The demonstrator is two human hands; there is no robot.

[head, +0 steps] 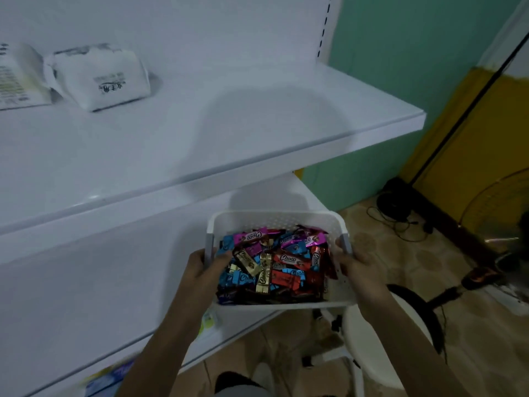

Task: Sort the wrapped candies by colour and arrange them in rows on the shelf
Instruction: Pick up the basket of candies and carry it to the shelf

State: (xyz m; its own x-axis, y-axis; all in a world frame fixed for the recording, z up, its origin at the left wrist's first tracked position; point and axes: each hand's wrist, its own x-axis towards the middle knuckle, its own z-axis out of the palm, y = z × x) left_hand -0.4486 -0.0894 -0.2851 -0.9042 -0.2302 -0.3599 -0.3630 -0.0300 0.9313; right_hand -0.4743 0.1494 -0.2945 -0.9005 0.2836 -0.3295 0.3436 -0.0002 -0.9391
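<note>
1. Two white paper packages, upper left, side by side: one whole (100, 78) with dark print too blurred to read, one cut off by the frame's edge (20, 78).
2. Green wall (400, 53), right of centre.
3. Yellow panel (472, 133) against that wall, a black cable (458, 124) slanting across it.
4. Coiled black cord (392, 202) on patterned floor tiles (386, 253).
5. Fan with wire guard (492, 202), right edge, blurred.
6. White round stool (372, 353), lower right.
7. Blue-and-yellow packets (108, 376), bottom left, blurred.
</note>
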